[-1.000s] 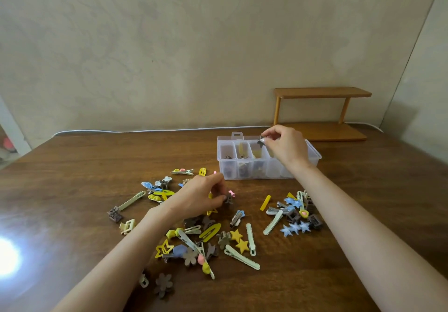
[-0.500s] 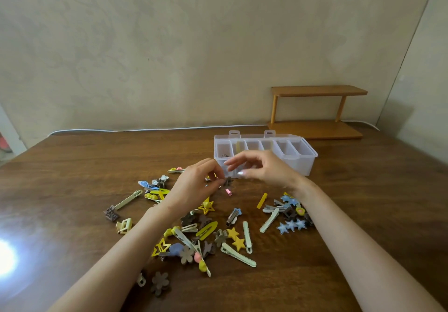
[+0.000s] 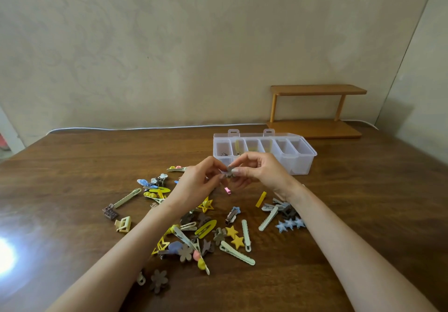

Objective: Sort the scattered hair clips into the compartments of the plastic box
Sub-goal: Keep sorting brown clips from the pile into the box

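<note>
2 hands, left [image 3: 196, 185] + right [image 3: 264, 175], pinch flower clip [image 3: 228, 172] nr box [image 3: 300, 164].

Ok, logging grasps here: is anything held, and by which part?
One small brownish flower-shaped clip, pinched by both hands: left hand on its left edge, right hand on its right edge.

Clip half hidden
The left hand [image 3: 195, 184] and right hand [image 3: 265, 174] hid most of the clip [image 3: 228, 171]; the contents of the box [image 3: 299, 165] were too small to tell.
</note>
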The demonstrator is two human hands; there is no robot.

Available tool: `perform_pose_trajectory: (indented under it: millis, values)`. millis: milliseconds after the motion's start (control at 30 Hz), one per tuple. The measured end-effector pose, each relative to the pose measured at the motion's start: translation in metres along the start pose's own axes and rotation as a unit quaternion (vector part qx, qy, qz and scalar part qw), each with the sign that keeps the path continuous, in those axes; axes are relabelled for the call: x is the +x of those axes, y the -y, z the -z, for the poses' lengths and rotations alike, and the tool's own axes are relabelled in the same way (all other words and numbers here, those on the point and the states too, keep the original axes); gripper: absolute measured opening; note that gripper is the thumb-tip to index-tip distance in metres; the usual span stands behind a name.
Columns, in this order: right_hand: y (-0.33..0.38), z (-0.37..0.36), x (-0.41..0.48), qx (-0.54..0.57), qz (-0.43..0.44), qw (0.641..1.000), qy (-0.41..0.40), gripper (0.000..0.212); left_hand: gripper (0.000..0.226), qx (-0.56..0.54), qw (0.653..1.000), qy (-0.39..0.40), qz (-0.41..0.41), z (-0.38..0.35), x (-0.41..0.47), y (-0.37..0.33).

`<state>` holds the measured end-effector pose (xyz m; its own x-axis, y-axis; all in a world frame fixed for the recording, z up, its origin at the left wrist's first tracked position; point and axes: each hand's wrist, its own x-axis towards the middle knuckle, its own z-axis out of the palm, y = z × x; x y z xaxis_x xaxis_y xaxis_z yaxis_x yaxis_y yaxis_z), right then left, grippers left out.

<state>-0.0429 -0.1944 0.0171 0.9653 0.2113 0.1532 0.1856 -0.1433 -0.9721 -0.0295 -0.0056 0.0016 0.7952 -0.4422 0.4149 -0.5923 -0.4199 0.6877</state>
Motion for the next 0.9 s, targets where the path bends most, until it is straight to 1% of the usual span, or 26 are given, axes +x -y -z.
perform_pose_trajectory:
  millis: [100, 200, 233, 300, 400, 433, 500, 600, 667, 767, 900]
  values:
    - [-0.001, 0.001, 0.000, 0.004, -0.003, 1.000, -0.010, 0.010, 0.013, 0.016, 1.000, 0.012, -0.014, 0.000, 0.001, 0.000]
    - [-0.002, 0.003, 0.001, -0.009, -0.005, 1.000, -0.012, 0.011, 0.018, 0.033, 0.999, 0.019, -0.020, 0.000, 0.001, 0.001]
    - [-0.002, 0.005, 0.001, -0.023, 0.002, 0.999, -0.025, 0.011, 0.019, 0.036, 0.999, 0.016, -0.020, 0.001, 0.001, 0.001]
    - [0.000, 0.011, 0.003, -0.059, 0.032, 0.994, -0.091, 0.010, 0.020, 0.036, 0.999, 0.007, -0.016, 0.001, 0.001, 0.001]
    - [0.004, 0.026, 0.010, -0.100, 0.074, 0.968, -0.220, 0.009, 0.018, 0.038, 0.999, 0.007, 0.000, 0.002, 0.001, 0.002]
    - [0.004, 0.032, 0.013, -0.119, 0.081, 0.958, -0.249, 0.009, 0.017, 0.041, 0.999, 0.009, 0.003, 0.003, 0.001, 0.002]
    - [0.005, 0.039, 0.019, -0.176, 0.086, 0.941, -0.276, 0.007, 0.017, 0.048, 0.999, 0.009, 0.007, 0.003, 0.002, 0.003]
    - [0.004, 0.043, 0.029, -0.253, 0.079, 0.926, -0.268, 0.009, 0.017, 0.060, 0.998, 0.006, 0.012, 0.004, 0.002, 0.003]
    - [0.003, 0.044, 0.035, -0.289, 0.067, 0.921, -0.255, 0.013, 0.018, 0.065, 0.998, 0.004, 0.014, 0.005, 0.002, 0.003]
    - [0.002, 0.046, 0.037, -0.326, 0.062, 0.907, -0.258, 0.018, 0.017, 0.068, 0.997, 0.002, 0.019, 0.006, 0.002, 0.004]
    - [0.003, 0.049, 0.031, -0.367, 0.050, 0.901, -0.227, 0.033, 0.017, 0.069, 0.997, 0.000, 0.020, 0.005, 0.003, 0.004]
